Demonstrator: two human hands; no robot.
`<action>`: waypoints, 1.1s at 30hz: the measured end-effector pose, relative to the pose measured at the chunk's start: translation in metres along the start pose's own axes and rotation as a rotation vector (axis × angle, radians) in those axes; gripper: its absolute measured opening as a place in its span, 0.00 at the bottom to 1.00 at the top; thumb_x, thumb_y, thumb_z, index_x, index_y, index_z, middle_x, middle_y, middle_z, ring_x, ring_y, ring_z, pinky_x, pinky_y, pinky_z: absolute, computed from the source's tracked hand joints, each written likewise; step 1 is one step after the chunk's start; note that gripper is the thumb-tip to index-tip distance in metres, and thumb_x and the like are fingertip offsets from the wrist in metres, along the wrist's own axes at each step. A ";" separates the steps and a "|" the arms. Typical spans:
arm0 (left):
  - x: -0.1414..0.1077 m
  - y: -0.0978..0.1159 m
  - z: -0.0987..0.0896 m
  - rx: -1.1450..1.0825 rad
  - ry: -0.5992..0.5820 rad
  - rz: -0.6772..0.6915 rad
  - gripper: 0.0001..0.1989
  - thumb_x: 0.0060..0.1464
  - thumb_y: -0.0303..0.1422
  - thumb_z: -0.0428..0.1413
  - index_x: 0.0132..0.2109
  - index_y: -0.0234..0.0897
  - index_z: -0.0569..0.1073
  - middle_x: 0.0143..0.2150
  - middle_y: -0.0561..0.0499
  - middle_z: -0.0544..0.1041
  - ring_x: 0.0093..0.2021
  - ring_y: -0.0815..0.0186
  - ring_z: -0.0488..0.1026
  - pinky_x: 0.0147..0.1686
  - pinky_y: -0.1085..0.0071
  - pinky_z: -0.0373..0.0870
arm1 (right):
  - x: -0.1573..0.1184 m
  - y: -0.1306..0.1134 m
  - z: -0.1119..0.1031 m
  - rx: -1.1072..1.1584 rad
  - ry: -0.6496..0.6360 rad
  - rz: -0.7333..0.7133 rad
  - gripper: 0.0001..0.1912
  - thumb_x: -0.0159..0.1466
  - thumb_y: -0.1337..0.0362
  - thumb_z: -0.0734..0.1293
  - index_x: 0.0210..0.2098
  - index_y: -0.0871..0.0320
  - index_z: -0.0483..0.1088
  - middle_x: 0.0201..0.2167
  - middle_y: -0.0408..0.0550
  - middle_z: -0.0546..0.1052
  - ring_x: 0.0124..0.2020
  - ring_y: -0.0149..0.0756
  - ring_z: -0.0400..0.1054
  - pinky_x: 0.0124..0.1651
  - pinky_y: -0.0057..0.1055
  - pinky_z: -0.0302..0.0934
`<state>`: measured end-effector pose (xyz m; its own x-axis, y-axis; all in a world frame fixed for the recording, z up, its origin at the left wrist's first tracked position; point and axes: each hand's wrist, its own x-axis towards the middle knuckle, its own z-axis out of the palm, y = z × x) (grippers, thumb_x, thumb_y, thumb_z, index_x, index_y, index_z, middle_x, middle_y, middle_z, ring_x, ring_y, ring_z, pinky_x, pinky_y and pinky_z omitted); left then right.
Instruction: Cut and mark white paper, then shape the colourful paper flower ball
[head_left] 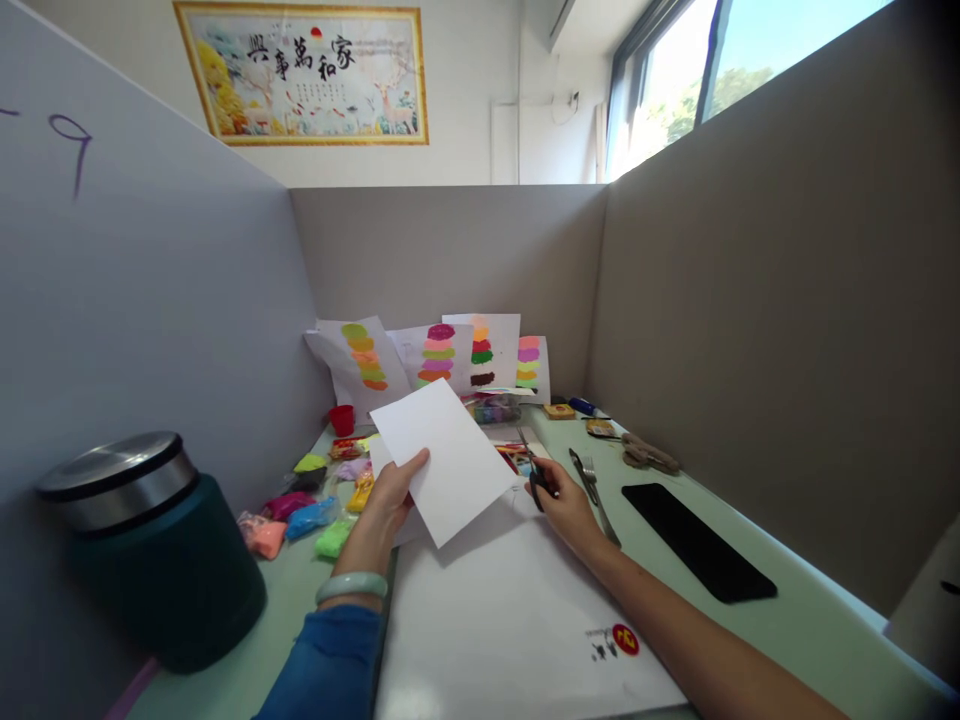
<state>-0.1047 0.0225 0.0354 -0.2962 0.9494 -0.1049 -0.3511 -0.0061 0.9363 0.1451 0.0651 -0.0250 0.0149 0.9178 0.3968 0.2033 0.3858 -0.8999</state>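
A blank white sheet of paper (pixel 446 465) is tilted up above the desk, pinched along its left edge by my left hand (pixel 399 488), thumb on top. Dark-handled scissors (pixel 541 486) are in my right hand (pixel 566 500), their handle loops among my fingers and the blades pointing up and away. The blades are near the sheet's right side; whether they touch it I cannot tell. Below both hands lies a large white board (pixel 480 620) with a red logo at its lower right.
Several coloured bags of soft material (pixel 311 515) and a red cup (pixel 342 420) are at left, beyond a dark green thermos (pixel 165 570). Painted sheets (pixel 439 352) lean at the back. On the right are a fork (pixel 590 472), a black phone-shaped slab (pixel 697 540) and grey partitions (pixel 772 330).
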 end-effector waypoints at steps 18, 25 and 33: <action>0.000 -0.001 0.000 -0.003 0.004 0.005 0.25 0.50 0.29 0.60 0.55 0.29 0.67 0.53 0.37 0.73 0.44 0.56 0.75 0.44 0.63 0.74 | -0.004 -0.012 -0.012 -0.660 -0.151 -0.033 0.23 0.59 0.62 0.61 0.53 0.58 0.64 0.48 0.54 0.74 0.48 0.45 0.69 0.46 0.35 0.59; 0.000 -0.003 -0.001 0.052 0.010 0.008 0.22 0.49 0.32 0.62 0.51 0.31 0.70 0.51 0.38 0.75 0.42 0.58 0.76 0.42 0.63 0.75 | -0.006 -0.015 -0.014 -0.948 -0.226 -0.069 0.21 0.61 0.65 0.60 0.54 0.59 0.66 0.49 0.56 0.72 0.51 0.46 0.66 0.46 0.35 0.57; -0.009 0.003 0.004 0.179 0.026 0.013 0.21 0.52 0.35 0.59 0.52 0.30 0.70 0.50 0.40 0.75 0.46 0.56 0.75 0.45 0.64 0.73 | -0.006 -0.018 -0.015 -1.008 -0.242 -0.068 0.19 0.61 0.65 0.61 0.51 0.57 0.68 0.48 0.54 0.73 0.51 0.46 0.65 0.47 0.35 0.56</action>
<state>-0.0996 0.0149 0.0400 -0.3230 0.9413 -0.0984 -0.1840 0.0396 0.9821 0.1564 0.0513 -0.0084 -0.2013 0.9345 0.2936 0.9223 0.2818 -0.2644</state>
